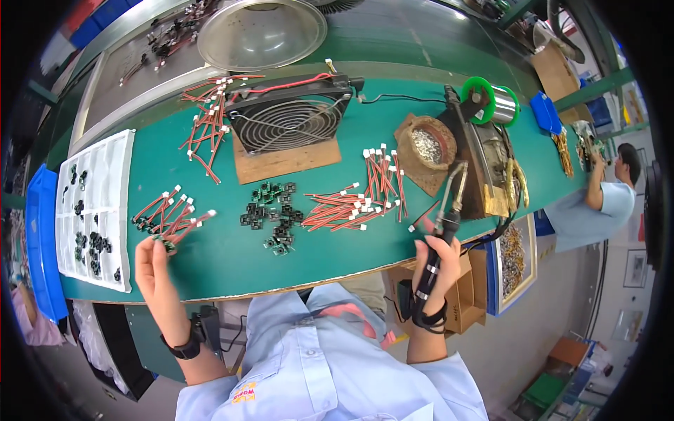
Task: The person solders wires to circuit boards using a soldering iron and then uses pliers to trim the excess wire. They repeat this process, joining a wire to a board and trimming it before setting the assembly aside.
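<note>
My left hand, at the bench's left front, pinches a small green circuit board with red and black wires ending in a white plug. Just beyond it lies a group of wired boards. My right hand is wrapped round the black handle of a soldering iron, whose metal tip points up and away from me. Between the hands, several small dark circuit boards lie in a cluster. To their right are bundles of red and black wires with white plugs.
A black fan stands on a wooden board at the back. Right of it are a bowl of bright bits and a solder spool. A white compartment tray with boards is at left. Another person sits far right.
</note>
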`<state>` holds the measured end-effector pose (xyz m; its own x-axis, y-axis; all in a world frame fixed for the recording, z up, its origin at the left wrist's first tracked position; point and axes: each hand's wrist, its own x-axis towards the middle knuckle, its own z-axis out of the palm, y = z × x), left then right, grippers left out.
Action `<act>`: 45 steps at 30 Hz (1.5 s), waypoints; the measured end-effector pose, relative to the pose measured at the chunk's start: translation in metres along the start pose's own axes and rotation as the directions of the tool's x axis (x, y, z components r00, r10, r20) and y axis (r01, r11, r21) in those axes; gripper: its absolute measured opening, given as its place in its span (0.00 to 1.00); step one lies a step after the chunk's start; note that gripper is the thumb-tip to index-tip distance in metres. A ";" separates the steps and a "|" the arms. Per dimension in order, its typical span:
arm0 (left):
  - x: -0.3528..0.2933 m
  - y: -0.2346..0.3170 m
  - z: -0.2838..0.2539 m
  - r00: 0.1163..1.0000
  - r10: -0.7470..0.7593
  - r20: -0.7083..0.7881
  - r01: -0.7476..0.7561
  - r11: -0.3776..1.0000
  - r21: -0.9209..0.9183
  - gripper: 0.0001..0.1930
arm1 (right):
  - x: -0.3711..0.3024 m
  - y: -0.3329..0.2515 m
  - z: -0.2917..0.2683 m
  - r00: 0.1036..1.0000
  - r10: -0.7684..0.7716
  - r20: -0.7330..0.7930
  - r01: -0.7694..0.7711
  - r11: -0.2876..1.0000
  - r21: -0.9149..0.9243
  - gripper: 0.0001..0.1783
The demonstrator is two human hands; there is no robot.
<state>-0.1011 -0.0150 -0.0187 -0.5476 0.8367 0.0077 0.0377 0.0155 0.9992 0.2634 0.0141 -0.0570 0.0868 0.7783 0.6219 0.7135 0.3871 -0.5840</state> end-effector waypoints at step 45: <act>-0.062 0.021 0.092 0.664 0.230 0.712 -0.433 0.894 0.114 0.09 | -0.007 -0.081 0.028 0.935 -0.115 0.336 -0.096 0.828 0.552 0.22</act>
<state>0.0102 -0.0161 -0.0023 0.2400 0.9485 0.2069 0.3662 -0.2858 0.8855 0.1854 -0.0092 -0.0286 -0.2348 0.8490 0.4734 0.1985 0.5186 -0.8316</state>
